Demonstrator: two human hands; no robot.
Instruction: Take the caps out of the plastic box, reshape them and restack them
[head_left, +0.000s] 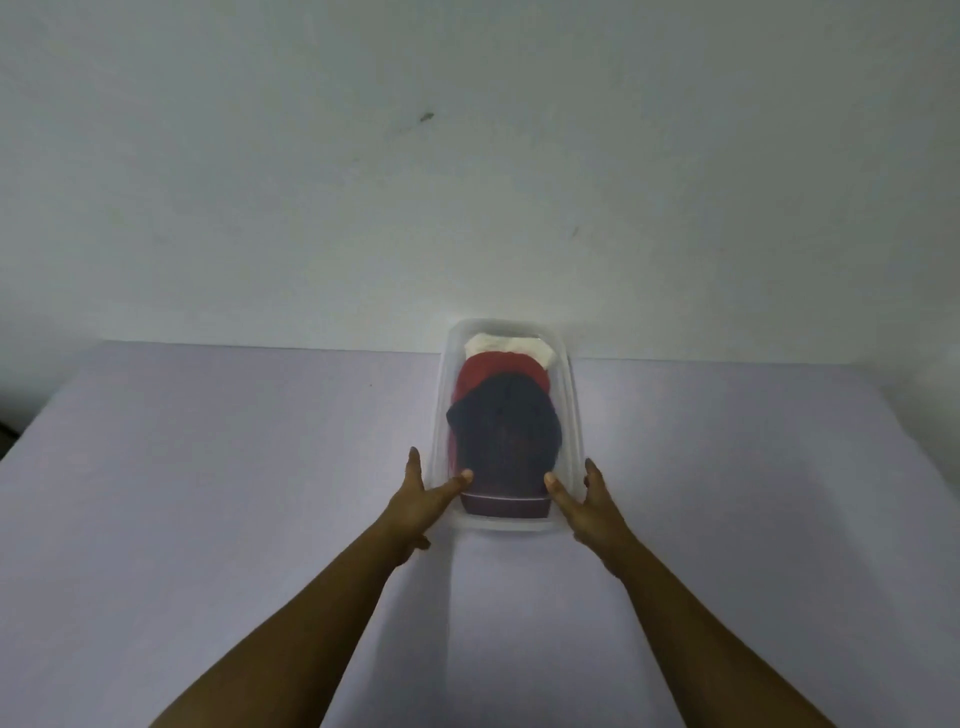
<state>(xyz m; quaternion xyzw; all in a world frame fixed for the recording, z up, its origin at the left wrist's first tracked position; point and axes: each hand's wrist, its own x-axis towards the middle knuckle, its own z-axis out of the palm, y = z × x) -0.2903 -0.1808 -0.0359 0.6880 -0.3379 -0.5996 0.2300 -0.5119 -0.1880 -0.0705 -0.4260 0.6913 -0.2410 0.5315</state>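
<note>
A clear plastic box (572, 415) stands on the pale table, its far end near the wall. Inside lie stacked caps: a dark navy cap (504, 434) on top at the near end, a red cap (488, 371) under it, and a white cap (511, 347) at the far end. My left hand (423, 501) grips the box's near left corner, thumb over the rim and touching the navy cap's edge. My right hand (584, 501) holds the near right corner the same way, thumb inside the rim.
The table (208, 493) is covered with a pale lilac cloth and ends at a plain white wall (467, 156) just behind the box. A dark gap shows past the table's left edge.
</note>
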